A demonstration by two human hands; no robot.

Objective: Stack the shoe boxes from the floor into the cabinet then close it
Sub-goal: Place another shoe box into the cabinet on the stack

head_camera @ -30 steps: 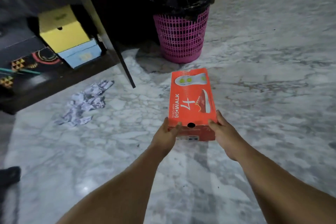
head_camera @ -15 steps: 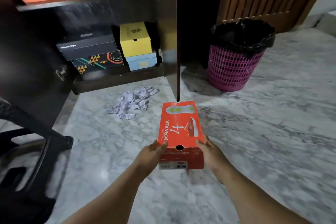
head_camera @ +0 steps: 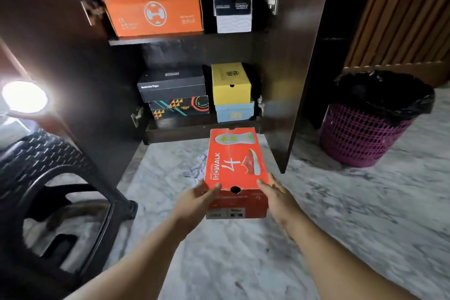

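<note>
Red cardboard box [head_camera: 235, 165], rectangular, with a round finger hole in its near end, held above the veined marble floor [head_camera: 341, 214] before the open dark-wood cabinet [head_camera: 287, 68]. Left hand [head_camera: 194, 202] and right hand [head_camera: 277, 196] clamp its near corners, thumbs on the lid. Lower shelf: black box [head_camera: 170, 84] on patterned box [head_camera: 180, 107]; yellow box [head_camera: 230, 83] on blue box [head_camera: 233, 112]. Pink lattice bin [head_camera: 360, 136], black liner, at right.

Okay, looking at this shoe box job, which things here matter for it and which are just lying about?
Part of the job:
- red shoe box, held by left hand and right hand
- cabinet, doors open
- stacked boxes on its shelves

Just lying about:
- pink bin
- crumpled paper
- black chair
</note>
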